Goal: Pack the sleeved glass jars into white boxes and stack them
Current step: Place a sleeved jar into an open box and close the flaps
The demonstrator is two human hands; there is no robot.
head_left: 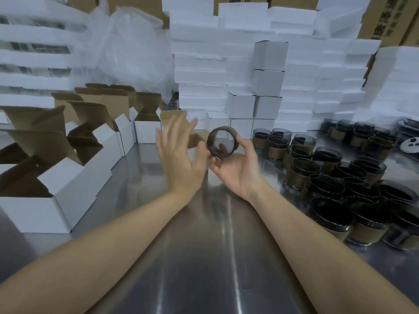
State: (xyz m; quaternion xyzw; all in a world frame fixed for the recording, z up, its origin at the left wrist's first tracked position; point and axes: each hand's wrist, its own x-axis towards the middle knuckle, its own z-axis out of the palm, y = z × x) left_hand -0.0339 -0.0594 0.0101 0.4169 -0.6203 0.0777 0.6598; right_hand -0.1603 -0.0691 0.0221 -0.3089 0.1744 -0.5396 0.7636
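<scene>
the person's right grip (235,171), a bare hand turned palm up over the middle of the steel tabletop (204,257), holds one jar (223,143) clear of the surface, with the thumb curled over its right side and the fingers curled beneath it. the jar is dark smoky glass with a brown sleeve around it, and it is tipped on its side so that one round end faces the camera. the left grip (181,157) hangs just to the left of the jar with its fingers straight and spread wide, holding nothing; it is blurred, and whether its thumb touches the glass cannot be told. along the left side of the tabletop a row of open white boxes (68,184) runs toward the back, their brown inner flaps standing up. behind the hands, closed white boxes (267,85) are stacked in uneven columns, the tallest several boxes high, set against a wall of white foam slabs (204,64). on the right, many more sleeved jars (328,177) stand upright and packed close together, mouths up, from the near edge back to the foot of the foam. a crumpled clear plastic bag (127,53) rises behind the open boxes at the back left, and brown cardboard cartons (381,17) show above the foam at the top right.
</scene>
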